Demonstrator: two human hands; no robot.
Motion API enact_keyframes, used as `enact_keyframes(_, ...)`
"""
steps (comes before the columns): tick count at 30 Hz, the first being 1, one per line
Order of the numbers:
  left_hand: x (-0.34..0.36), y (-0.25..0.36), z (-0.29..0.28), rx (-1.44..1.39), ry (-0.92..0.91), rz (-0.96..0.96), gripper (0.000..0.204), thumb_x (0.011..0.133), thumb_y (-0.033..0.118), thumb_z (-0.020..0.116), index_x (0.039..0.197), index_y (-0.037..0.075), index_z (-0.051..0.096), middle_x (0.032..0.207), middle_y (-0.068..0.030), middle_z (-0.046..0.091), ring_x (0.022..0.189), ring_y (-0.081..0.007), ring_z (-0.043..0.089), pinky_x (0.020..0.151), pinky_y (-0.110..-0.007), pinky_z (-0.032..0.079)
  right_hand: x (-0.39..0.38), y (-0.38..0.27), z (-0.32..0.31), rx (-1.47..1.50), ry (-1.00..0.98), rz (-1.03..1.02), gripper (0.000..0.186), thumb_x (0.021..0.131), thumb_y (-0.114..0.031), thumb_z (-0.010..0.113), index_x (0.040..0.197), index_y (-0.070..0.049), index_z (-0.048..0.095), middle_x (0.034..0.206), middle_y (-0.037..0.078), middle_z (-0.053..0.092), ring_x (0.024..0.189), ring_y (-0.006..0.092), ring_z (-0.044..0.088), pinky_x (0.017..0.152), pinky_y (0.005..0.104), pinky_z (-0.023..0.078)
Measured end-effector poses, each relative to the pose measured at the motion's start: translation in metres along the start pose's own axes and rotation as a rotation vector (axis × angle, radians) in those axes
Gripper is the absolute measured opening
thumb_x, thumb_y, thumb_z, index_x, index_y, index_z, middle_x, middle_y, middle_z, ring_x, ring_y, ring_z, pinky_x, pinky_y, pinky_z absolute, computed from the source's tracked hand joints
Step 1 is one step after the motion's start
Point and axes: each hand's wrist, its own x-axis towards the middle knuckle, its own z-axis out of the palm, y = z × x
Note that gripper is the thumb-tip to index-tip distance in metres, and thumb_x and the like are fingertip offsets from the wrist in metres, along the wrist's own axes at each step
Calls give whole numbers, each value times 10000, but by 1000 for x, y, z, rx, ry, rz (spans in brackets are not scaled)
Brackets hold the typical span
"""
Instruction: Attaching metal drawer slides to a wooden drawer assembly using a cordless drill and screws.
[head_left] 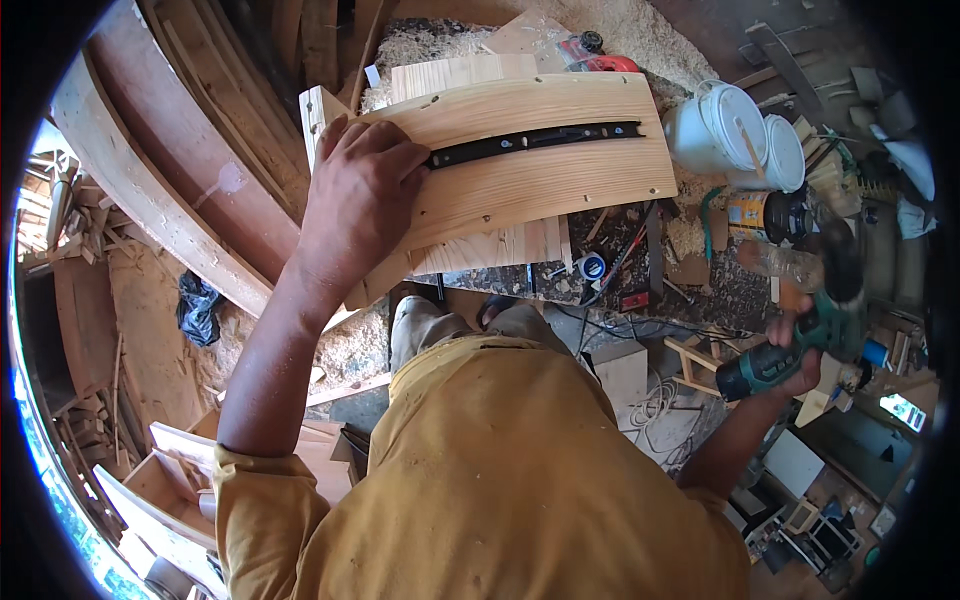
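A pale wooden drawer box lies on the workbench in front of me, its side panel facing up. Along that panel runs a black metal drawer slide with a few bright screw heads showing in it. My left hand is closed at the slide's left end, its fingers curled and pressing against the wood; the fingertips are partly hidden. Out to the right, well away from the box, my right hand grips a green and black cordless drill.
White buckets stand beyond the box's right end, near a red tool. A blue-and-white tape roll, cables and small tools litter the bench. Long curved boards lean at the left. A dark plastic bag lies among shavings.
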Motion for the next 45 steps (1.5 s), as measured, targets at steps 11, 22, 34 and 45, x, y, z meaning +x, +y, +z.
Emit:
enact_keyframes(11,-3,2,-2,40,-13,-45,136,769,68,662,904,59,674,878,-87,600,937,-286,582,1018,-477,352,44,66,137,173,125,303,720,816,-168,699,1392,-2,301,1254,199,523,922,261,591,749,354,538)
enact_keyframes(22,-3,2,-2,25,-29,-61,88,776,66,640,860,77,665,875,-71,586,932,-255,584,1026,-481,352,99,9,141,-774,196,322,490,799,-79,642,1247,61,504,1089,194,634,819,199,615,764,318,489)
enact_keyframes(34,-2,1,-2,17,5,-47,67,762,56,643,829,57,648,834,-88,571,898,-265,580,990,-442,378,120,6,153,-885,138,405,427,809,-98,709,1199,4,569,1038,108,668,825,158,634,776,314,517)
enact_keyframes(45,0,3,0,15,21,-42,30,762,59,629,790,49,635,806,-91,551,856,-272,567,962,-428,390,144,-13,171,-1229,126,431,501,754,-84,744,1208,18,557,1067,105,657,882,168,635,826,311,500)
